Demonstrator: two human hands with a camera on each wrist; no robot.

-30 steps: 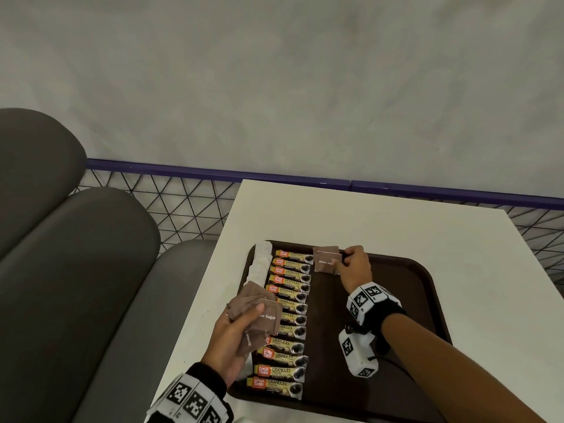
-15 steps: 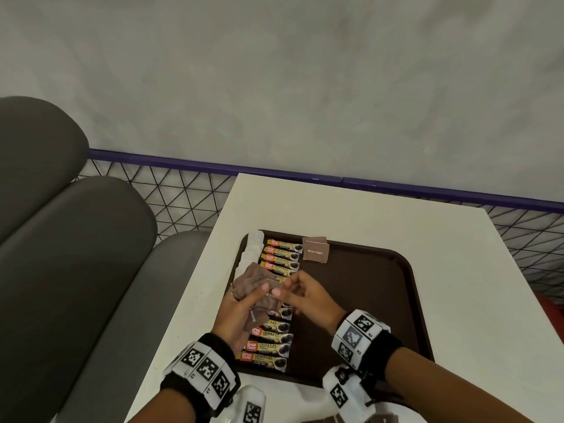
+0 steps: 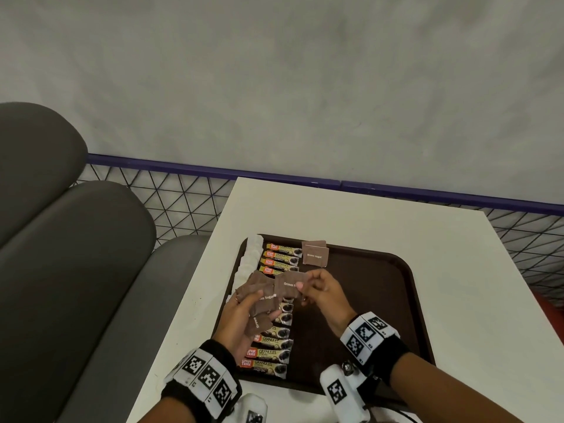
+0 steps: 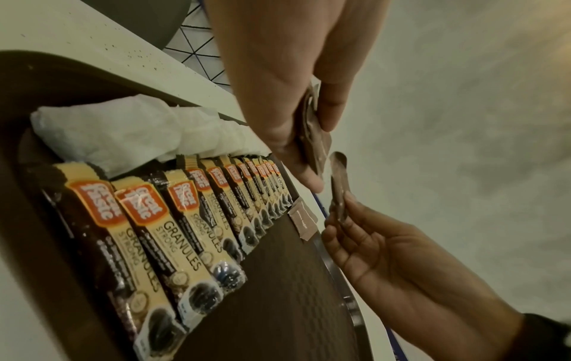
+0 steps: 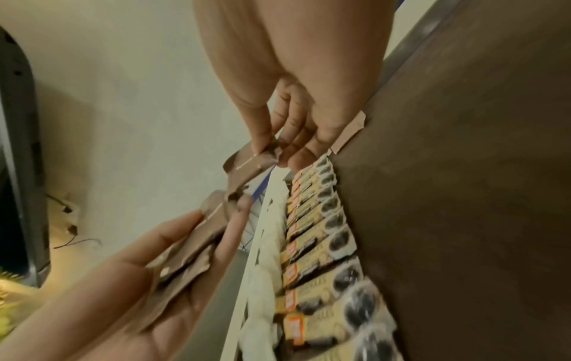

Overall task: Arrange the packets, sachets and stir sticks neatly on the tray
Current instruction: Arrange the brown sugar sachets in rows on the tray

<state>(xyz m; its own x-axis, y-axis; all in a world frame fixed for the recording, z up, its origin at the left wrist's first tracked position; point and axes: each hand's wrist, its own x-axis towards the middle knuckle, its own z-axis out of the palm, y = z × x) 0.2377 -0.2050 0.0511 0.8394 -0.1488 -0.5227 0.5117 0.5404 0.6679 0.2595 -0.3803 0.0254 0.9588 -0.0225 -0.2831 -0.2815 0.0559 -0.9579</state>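
My left hand [image 3: 253,303] grips a loose bunch of brown sugar packets [image 3: 259,296] above the left side of the dark brown tray [image 3: 396,300]. My right hand [image 3: 302,285] pinches a single brown sugar packet [image 3: 287,286] by its edge, right beside that bunch; in the right wrist view this packet [image 5: 253,162] sits just above the bunch [image 5: 191,249]. Two brown sugar packets [image 3: 316,256] lie overlapped at the tray's far edge. A neat row of coffee granule sachets [image 3: 274,352] runs down the tray's left part, with white sachets [image 3: 250,257] along its left rim.
The tray lies on a white table [image 3: 457,270], and its right half is bare. Grey seat cushions [image 3: 76,270] stand to the left. A wire mesh barrier with a purple rail [image 3: 213,170] runs behind the table.
My right hand left a packet at the tray's far edge, drew back to my left hand and now pinches one packet from the bunch.
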